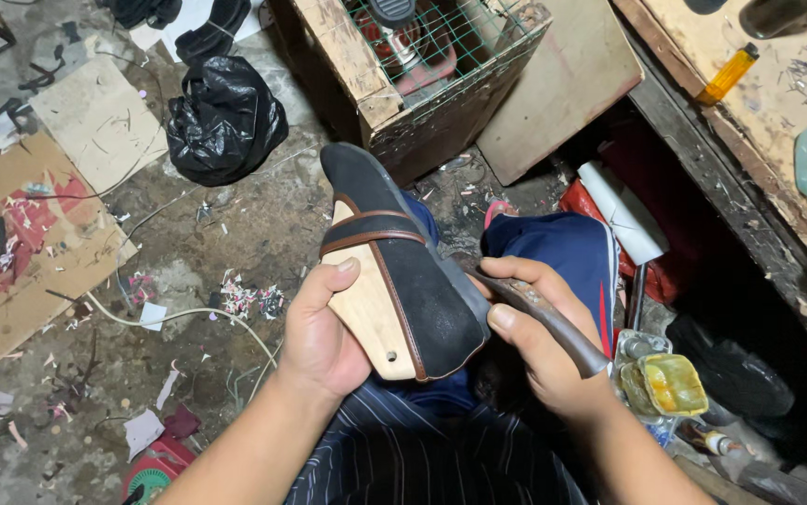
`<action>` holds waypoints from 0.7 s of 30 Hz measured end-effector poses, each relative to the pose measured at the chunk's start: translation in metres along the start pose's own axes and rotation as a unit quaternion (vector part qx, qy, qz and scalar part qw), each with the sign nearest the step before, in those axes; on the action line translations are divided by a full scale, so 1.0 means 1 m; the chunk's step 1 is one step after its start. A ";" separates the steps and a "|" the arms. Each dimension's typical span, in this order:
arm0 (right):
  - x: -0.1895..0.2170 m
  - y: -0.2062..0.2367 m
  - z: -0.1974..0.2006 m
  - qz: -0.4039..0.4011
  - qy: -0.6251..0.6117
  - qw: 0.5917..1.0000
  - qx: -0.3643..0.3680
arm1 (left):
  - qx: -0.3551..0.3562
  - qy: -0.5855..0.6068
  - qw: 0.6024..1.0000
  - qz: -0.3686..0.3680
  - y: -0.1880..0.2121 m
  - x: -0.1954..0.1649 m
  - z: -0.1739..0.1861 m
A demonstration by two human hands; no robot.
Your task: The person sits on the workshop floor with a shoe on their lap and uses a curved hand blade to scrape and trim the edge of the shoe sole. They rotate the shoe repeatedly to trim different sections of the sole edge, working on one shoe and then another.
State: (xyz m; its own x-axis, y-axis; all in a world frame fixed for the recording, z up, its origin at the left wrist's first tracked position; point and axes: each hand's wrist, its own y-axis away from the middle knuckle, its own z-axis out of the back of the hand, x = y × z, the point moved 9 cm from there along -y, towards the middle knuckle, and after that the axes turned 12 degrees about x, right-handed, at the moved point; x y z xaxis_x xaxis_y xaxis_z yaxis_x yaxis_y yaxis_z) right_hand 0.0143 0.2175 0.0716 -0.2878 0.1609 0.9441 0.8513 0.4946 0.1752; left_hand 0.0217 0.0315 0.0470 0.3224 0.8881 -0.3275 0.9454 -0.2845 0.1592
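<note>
- The left hand [324, 332] is gripping a wooden shoe last [366, 309] from below, its thumb lying across the pale wood and its fingers wrapping underneath.
- A black suede shoe upper [403, 262] with brown leather trim is sitting stretched over the last, its toe pointing away from the person toward a wooden crate [422, 84].
- The shoe is being held in the air above the person's lap, over a striped dark garment [422, 449] and blue trousers [562, 248].
- The right hand [539, 341] is closing around the dark brown handle of a metal tool [539, 313], its thumb pressing along the top.
- The tool's front end is touching the right edge of the upper near the heel; its tip is hiding behind the shoe, so its exact shape cannot be told.
- A tin of yellow glue [670, 383] is sitting just beside the right wrist, low on the right.
- A black plastic bag [225, 117] is lying on the littered floor [216, 252] beyond the shoe, with cardboard sheets [38, 234] lying well to the left.
- A white cable [179, 316] is trailing across the floor near the left hand.
- An orange lighter [729, 73] is resting on the desk [749, 122] at the upper right.
</note>
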 end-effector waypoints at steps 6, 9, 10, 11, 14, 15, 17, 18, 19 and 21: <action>-0.001 -0.005 -0.002 0.005 -0.037 0.999 0.007 | 0.009 -0.014 1.000 -0.010 -0.001 -0.009 -0.004; -0.003 -0.006 -0.004 0.011 -0.044 0.999 0.016 | 0.032 -0.004 0.999 0.001 -0.002 -0.008 -0.014; -0.003 -0.007 -0.005 0.011 -0.044 0.999 0.018 | 0.044 0.002 0.999 0.006 -0.001 -0.007 -0.018; -0.004 -0.009 -0.006 0.011 -0.044 0.999 0.021 | 0.081 0.009 0.997 -0.001 -0.001 -0.007 -0.025; -0.004 -0.013 -0.012 0.010 0.001 0.999 0.032 | 0.128 0.005 0.992 -0.021 -0.001 -0.010 -0.031; -0.004 -0.014 -0.014 0.010 0.024 0.999 0.037 | 0.104 -0.011 0.994 -0.025 -0.002 -0.011 -0.022; 0.007 -0.013 -0.015 0.030 0.208 0.977 0.016 | 0.068 -0.023 0.997 -0.032 -0.006 -0.013 -0.003; 0.012 -0.012 -0.017 0.040 0.298 0.954 0.004 | 0.055 -0.018 0.998 -0.035 -0.007 -0.016 0.008; 0.018 -0.010 -0.017 0.060 0.330 0.942 -0.013 | 0.042 -0.012 0.998 -0.037 -0.008 -0.017 0.019; 0.029 -0.003 -0.019 0.099 0.391 0.914 -0.045 | 0.032 -0.019 0.998 -0.048 -0.007 -0.020 0.038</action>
State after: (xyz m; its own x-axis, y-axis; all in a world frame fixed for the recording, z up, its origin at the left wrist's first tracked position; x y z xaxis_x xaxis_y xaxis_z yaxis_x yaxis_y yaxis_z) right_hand 0.0114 0.2046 0.1033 0.2468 -0.4380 0.8644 0.8956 0.4437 -0.0309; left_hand 0.0106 0.0016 0.0170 0.2308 0.8986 -0.3732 0.9727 -0.2226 0.0658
